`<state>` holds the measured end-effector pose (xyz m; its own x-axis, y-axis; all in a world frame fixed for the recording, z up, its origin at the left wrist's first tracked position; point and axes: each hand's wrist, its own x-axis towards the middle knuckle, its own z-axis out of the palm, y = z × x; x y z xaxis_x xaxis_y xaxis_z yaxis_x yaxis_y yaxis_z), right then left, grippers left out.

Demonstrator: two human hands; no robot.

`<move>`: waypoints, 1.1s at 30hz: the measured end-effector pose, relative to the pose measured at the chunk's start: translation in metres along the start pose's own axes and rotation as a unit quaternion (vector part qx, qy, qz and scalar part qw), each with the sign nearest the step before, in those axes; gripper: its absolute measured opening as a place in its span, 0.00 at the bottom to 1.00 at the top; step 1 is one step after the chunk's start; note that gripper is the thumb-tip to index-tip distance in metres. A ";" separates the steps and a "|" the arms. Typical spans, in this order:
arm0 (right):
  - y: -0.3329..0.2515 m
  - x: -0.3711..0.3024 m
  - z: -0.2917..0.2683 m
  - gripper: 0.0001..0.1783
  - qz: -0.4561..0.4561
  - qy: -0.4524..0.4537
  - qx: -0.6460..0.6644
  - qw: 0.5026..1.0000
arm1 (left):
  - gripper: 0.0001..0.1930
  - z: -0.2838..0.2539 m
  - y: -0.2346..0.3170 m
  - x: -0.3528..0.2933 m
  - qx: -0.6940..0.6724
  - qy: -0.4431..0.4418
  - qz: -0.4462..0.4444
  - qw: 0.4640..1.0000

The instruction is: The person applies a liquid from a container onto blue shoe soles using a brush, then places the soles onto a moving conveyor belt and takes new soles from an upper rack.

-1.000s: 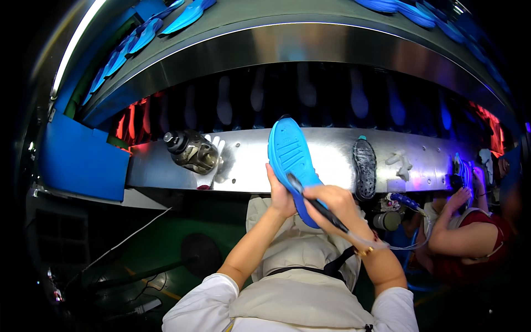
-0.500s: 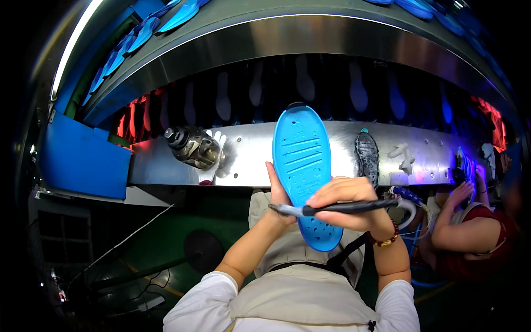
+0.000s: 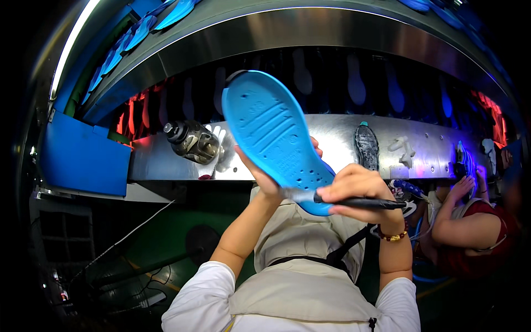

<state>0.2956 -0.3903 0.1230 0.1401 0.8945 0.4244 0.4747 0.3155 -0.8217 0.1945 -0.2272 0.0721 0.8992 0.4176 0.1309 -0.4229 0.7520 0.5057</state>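
A large blue shoe sole point(image 3: 264, 124), marked with ridges and small holes, is held up in front of me, tilted with its dark-edged end toward the far left. Beneath it my left hand point(image 3: 261, 176) is closed on it; fingertips show past its right edge, and the palm is partly hidden. My right hand point(image 3: 358, 191) grips a brush point(image 3: 379, 204) with a black handle. Its pale, blurred tip lies over the sole's near end, close to my left hand; whether it touches I cannot tell.
On the metal ledge point(image 3: 326, 130) stand a dark bottle point(image 3: 191, 143) beside a white glove point(image 3: 218, 141), a black shoe sole point(image 3: 366, 148) and crumpled white pieces point(image 3: 402, 149). Behind are hanging sole shapes point(image 3: 355, 83) and a curved conveyor point(image 3: 310, 33). A person in red point(image 3: 478, 229) works at right.
The blue sole has swung its far end to the left and come up closer. My right hand and the brush have shifted slightly, still over the sole's near part.
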 end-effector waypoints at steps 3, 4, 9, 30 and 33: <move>0.001 -0.003 -0.007 0.14 -0.013 -0.050 0.075 0.996 | 0.56 0.001 0.007 0.006 -0.041 -0.030 0.042 0.998; 0.007 -0.005 -0.006 0.14 0.002 0.031 0.043 0.999 | 0.54 0.003 0.008 0.008 -0.043 -0.049 0.049 0.997; 0.000 -0.014 -0.004 0.13 0.005 -0.007 0.060 0.998 | 0.53 0.001 0.017 0.013 -0.062 -0.088 0.060 0.992; 0.015 -0.029 0.040 0.12 0.164 0.250 0.387 0.872 | 0.42 0.003 -0.016 -0.009 0.014 0.055 -0.090 0.994; -0.008 -0.026 0.017 0.12 0.210 0.101 0.283 0.931 | 0.32 -0.018 0.002 -0.008 -0.061 -0.064 -0.161 0.983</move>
<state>0.2737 -0.4107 0.1121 0.3969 0.9171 0.0366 -0.1835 0.1183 -0.9759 0.1841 -0.2199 0.0567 0.9921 0.0861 0.0908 -0.1172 0.8932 0.4341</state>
